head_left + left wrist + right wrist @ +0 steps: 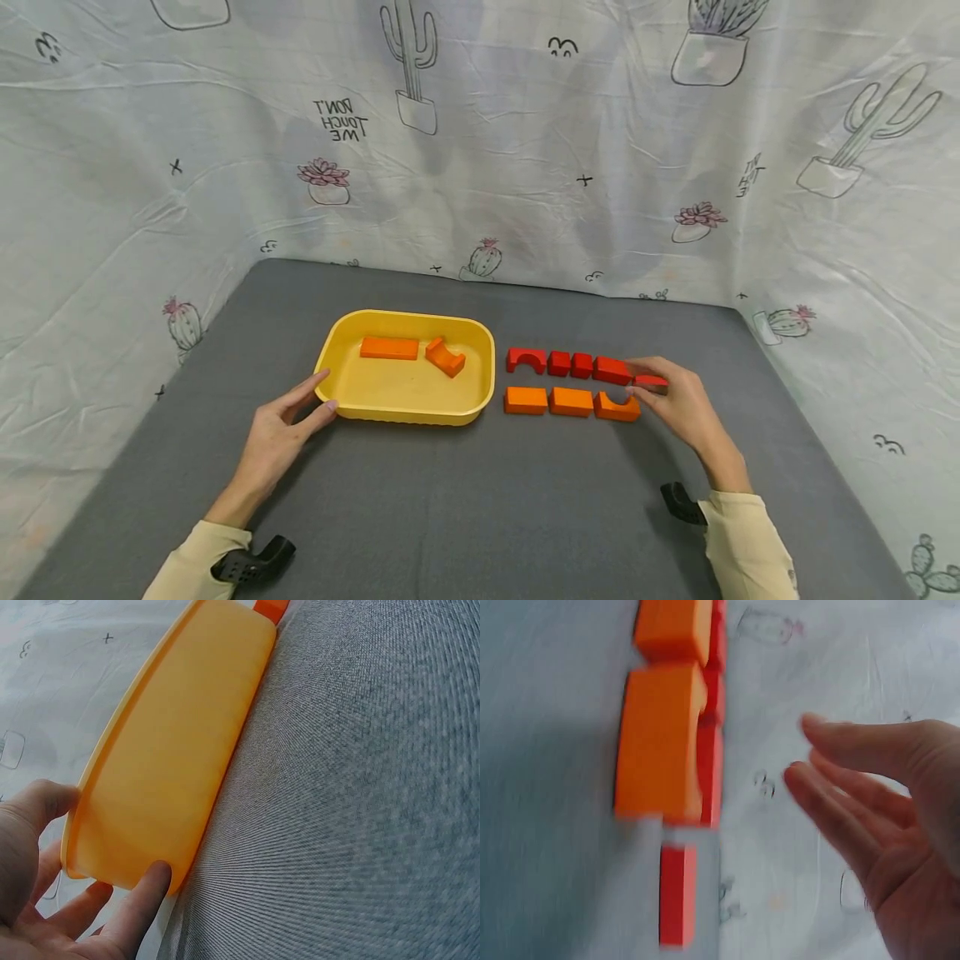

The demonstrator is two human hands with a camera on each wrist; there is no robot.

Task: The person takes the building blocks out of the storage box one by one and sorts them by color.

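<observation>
A yellow plastic tray (405, 411) stands on the grey table. My left hand (281, 425) holds its near left corner, thumb and fingers around the rim (112, 727) and outer wall. Inside the tray lie an orange rectangular block (389, 348) and an orange block with a curved notch (446, 358). My right hand (678, 400) hovers above the right end of the block rows, holding nothing; its thumb and fingers are apart. Below it lies a thin red block (676, 896), partly covered by the hand in the head view. An orange notched block (617, 408) lies close by.
A back row of red blocks holds an arch (527, 358), two small cubes (558, 363) and a longer block (611, 370). In front, two orange rectangular blocks (526, 401) continue the orange row. A white patterned cloth (480, 150) surrounds the table.
</observation>
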